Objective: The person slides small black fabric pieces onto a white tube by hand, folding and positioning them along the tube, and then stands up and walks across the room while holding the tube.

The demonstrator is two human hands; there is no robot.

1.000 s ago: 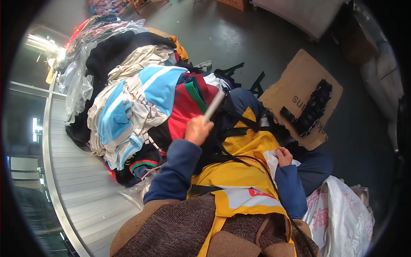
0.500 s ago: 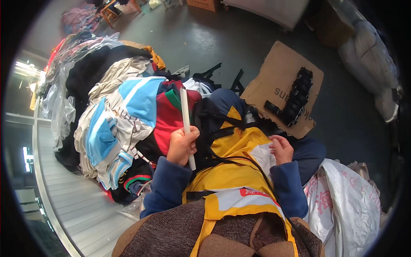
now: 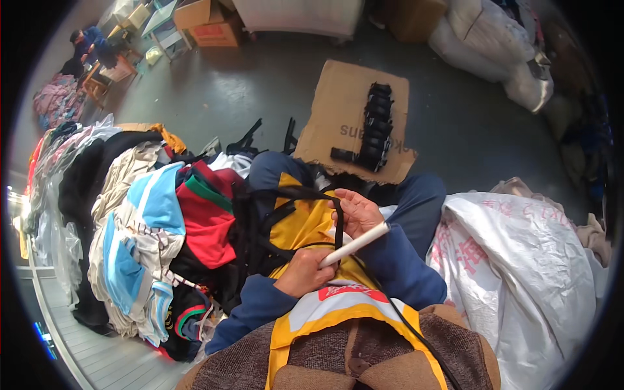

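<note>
My left hand (image 3: 304, 273) is closed around a slim white rod (image 3: 364, 241), which slants up to the right across my lap. My right hand (image 3: 356, 213) pinches a black strap (image 3: 338, 224) between thumb and fingers, just above the rod. The strap bends over at the fingertips, one length running left and another hanging down toward the left hand. More black straps (image 3: 259, 227) lie tangled on the left side of my lap, over the yellow apron (image 3: 292, 224). Where the hanging length ends is hidden near the left hand.
A heap of garments (image 3: 146, 240) lies along my left. Ahead, a cardboard sheet (image 3: 328, 97) on the floor carries a row of bundled black straps (image 3: 378, 123). A large white sack (image 3: 500, 273) stands at my right. Far left, a person (image 3: 91, 47) sits near a box (image 3: 214, 32).
My hands have come together over my lap. The rod has gone from nearly upright to slanting right. My right hand has taken hold of a black strap. The view has swung right.
</note>
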